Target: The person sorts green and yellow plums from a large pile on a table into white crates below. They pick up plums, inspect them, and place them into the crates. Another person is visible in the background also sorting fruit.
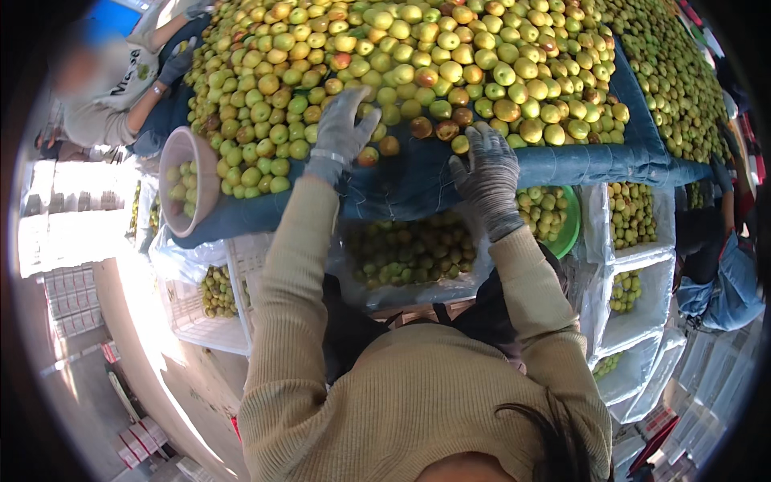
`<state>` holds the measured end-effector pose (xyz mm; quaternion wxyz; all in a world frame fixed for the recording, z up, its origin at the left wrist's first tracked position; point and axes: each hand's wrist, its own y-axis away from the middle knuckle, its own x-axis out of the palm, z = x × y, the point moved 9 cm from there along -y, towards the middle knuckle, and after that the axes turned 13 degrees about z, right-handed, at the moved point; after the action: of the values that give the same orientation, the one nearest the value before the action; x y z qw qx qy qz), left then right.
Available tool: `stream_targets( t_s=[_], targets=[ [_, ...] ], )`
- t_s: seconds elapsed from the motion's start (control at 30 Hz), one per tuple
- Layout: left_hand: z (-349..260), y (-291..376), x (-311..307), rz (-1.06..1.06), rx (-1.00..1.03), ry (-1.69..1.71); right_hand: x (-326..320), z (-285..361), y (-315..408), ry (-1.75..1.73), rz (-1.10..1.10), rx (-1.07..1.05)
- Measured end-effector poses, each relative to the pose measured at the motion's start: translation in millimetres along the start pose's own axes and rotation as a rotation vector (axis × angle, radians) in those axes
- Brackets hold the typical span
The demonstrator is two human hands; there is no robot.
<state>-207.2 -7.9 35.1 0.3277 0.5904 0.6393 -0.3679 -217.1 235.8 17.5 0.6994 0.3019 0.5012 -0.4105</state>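
A large heap of green, yellow and reddish-brown jujube-like fruits (449,72) covers a table draped in blue cloth (397,187). My left hand (344,128), in a grey knit glove, rests at the near edge of the heap, fingers spread and partly over the fruits; what lies under the fingers is hidden. My right hand (486,169), gloved alike, lies at the cloth edge, thumb and fingers apart beside a small yellow fruit (459,144). Several browner fruits (447,129) lie between the hands.
A pink bowl (212,175) with fruits stands at the heap's left. Below the table are a lined crate of darker fruits (415,289), a green basin (569,223) and white crates (641,259). A co-worker (108,114) sits at the left; another co-worker's arm (727,205) shows at the right.
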Motion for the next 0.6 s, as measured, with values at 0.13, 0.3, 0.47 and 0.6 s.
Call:
stream_targets(
  t_s=[0.13,0.3,0.47,0.6],
  targets=[
    [16.7,-71.5,24.5,0.069,-0.069,-0.470,10.5,-2.7,-14.0,0.166,0.100,0.104],
    [14.4,-87.0,53.1,0.230,-0.196,-0.594,13.8,-1.4,-16.4,0.259,0.290,0.153],
    [3.2,-56.0,56.3,0.277,-0.131,-0.525,22.7,9.0,-12.9,0.304,0.349,0.100],
    [1.2,-19.0,54.5,0.307,-0.129,-0.549,27.4,18.3,-10.4,0.313,0.340,0.040]
  ],
)
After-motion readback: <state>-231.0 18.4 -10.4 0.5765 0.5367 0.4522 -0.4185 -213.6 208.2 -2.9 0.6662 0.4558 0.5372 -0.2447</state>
